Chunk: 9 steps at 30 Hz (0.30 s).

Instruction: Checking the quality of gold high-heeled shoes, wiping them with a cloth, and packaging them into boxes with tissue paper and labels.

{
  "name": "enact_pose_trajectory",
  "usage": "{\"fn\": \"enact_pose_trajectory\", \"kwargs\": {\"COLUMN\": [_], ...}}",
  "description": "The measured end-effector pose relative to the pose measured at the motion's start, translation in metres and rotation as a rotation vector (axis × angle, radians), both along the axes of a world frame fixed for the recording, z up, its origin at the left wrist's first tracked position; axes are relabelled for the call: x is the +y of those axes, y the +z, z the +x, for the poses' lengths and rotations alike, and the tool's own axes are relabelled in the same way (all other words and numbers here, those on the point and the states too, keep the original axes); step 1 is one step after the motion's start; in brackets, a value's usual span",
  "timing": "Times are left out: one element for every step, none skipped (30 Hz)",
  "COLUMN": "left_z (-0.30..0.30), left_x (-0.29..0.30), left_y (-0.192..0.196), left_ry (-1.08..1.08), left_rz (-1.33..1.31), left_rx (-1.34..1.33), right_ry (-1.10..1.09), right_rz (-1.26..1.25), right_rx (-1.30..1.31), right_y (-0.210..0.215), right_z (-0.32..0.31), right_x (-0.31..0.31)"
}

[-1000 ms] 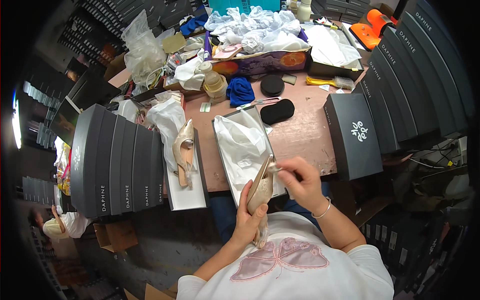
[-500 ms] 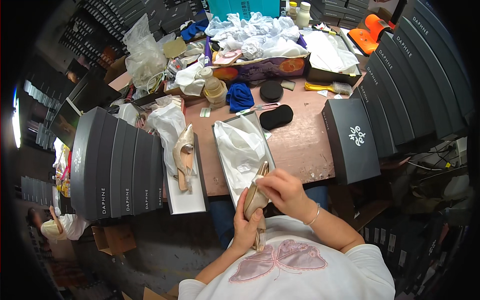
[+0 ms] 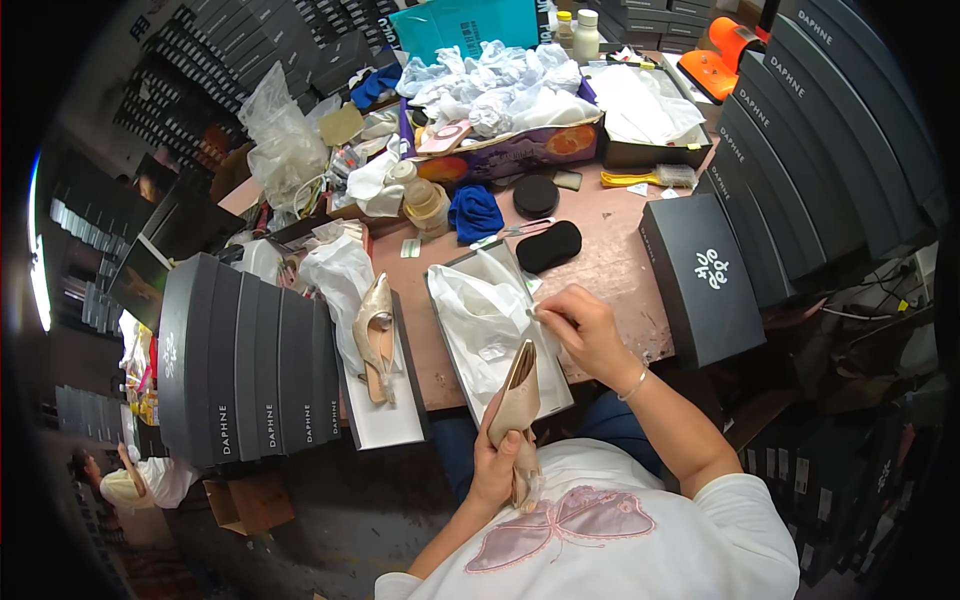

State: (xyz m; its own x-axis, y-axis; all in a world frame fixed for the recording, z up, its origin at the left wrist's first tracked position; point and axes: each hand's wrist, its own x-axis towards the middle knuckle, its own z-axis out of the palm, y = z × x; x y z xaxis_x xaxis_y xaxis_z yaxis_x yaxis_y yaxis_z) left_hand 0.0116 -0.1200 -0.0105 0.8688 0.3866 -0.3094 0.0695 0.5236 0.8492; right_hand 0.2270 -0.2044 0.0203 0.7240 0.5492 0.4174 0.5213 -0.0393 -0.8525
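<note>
My left hand (image 3: 494, 468) is wrapped round a pale gold pointed-toe shoe (image 3: 517, 398), held toe up in front of my shirt. Clear wrapping shows round the shoe's lower end. My right hand (image 3: 588, 332) is off the shoe, its fingertips pinched over the right edge of an open shoebox (image 3: 560, 398). Something small and whitish shows at those fingertips, too small to name. White tissue paper (image 3: 478, 305) fills that box. Left of it, a matching slingback shoe (image 3: 374, 335) lies in another open box (image 3: 395, 428), partly on tissue.
Stacked dark shoeboxes stand at left (image 3: 250, 370) and right (image 3: 705, 280). Behind are a black sponge-like pad (image 3: 549, 246), a round black tin (image 3: 536, 197), a blue cloth (image 3: 476, 213), a bottle (image 3: 427, 208), a yellow-handled brush (image 3: 650, 178) and a purple carton (image 3: 500, 155) of crumpled paper.
My right hand has left the shoe's toe and moved up and right, still pinched. The shoe stays in my left hand, slightly lower. The whole view has shifted a little.
</note>
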Motion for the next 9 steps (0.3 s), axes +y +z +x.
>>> {"fn": "enact_pose_trajectory", "kwargs": {"left_z": [0.0,0.0,0.0,0.001,0.0,-0.001,-0.002,-0.002,-0.001], "left_x": [0.001,0.002,0.002,0.003,0.004,0.004,0.004,0.003,0.003], "left_y": [-0.004,-0.007,-0.007,-0.008,-0.007,-0.007,-0.006,-0.006,-0.005], "left_ry": [0.014,0.027,0.03,0.032,0.033,0.035,0.036,0.04,0.048], "left_rz": [-0.005,-0.013,-0.003,0.007,0.02,0.03,0.04,0.052,0.049], "left_rx": [0.012,0.026,0.027,0.029,0.033,0.035,0.037,0.035,0.034], "right_ry": [0.003,0.003,0.003,0.003,0.002,0.001,-0.001,0.013,0.027], "right_rz": [0.016,0.021,0.025,0.029,0.035,0.04,0.045,0.044,0.042], "right_rx": [0.074,0.129,0.184,0.239,0.291,0.343,0.394,0.401,0.408], "right_y": [-0.002,-0.003,-0.004,-0.005,-0.007,-0.011,-0.015,-0.018,-0.022], "right_z": [-0.002,-0.004,-0.006,-0.007,-0.008,-0.009,-0.01,-0.011,-0.013], "right_x": [-0.001,-0.004,-0.006,-0.008,-0.01,-0.012,-0.014,-0.016,-0.018]}}
